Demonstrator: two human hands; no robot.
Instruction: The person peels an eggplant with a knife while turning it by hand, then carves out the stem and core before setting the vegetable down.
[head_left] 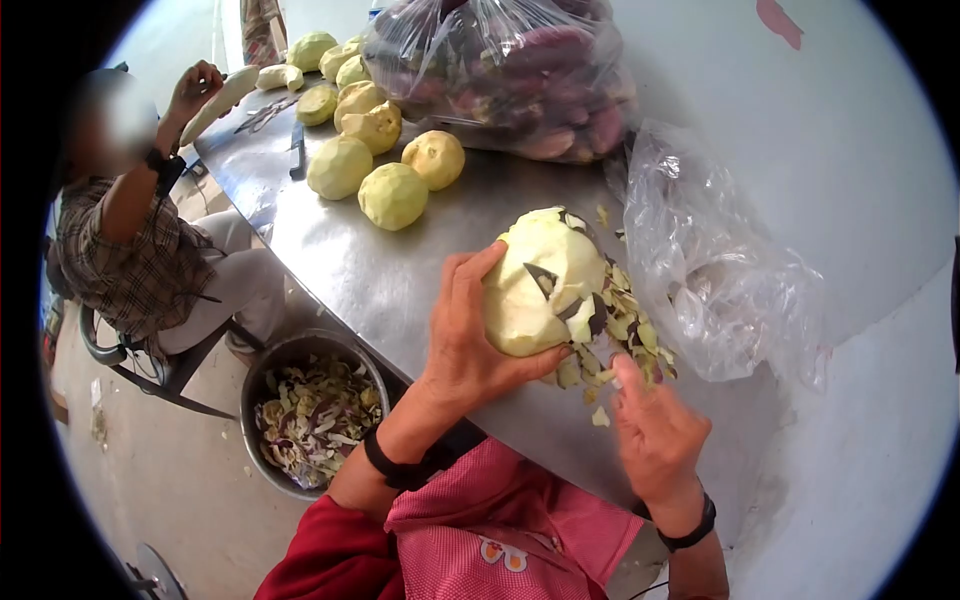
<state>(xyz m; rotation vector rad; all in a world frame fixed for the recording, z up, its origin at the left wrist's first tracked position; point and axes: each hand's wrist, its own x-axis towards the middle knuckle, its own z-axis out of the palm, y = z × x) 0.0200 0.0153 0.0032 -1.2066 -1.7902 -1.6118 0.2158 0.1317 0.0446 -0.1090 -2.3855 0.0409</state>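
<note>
A large, round, mostly peeled vegetable rests on the metal table, pale yellow with a few dark patches of skin left. My left hand grips its near left side, thumb along the bottom and fingers up the side. At its lower right, my right hand is closed around a small peeling blade, whose handle is hidden in the fingers. Dark-and-pale peelings lie heaped beside the vegetable, close to my right hand.
Several peeled round vegetables and a knife lie farther left. Behind them sits a clear bag of purple produce; a crumpled plastic bag lies right. A metal bowl of peelings stands on the floor. A seated person holds a long pale vegetable.
</note>
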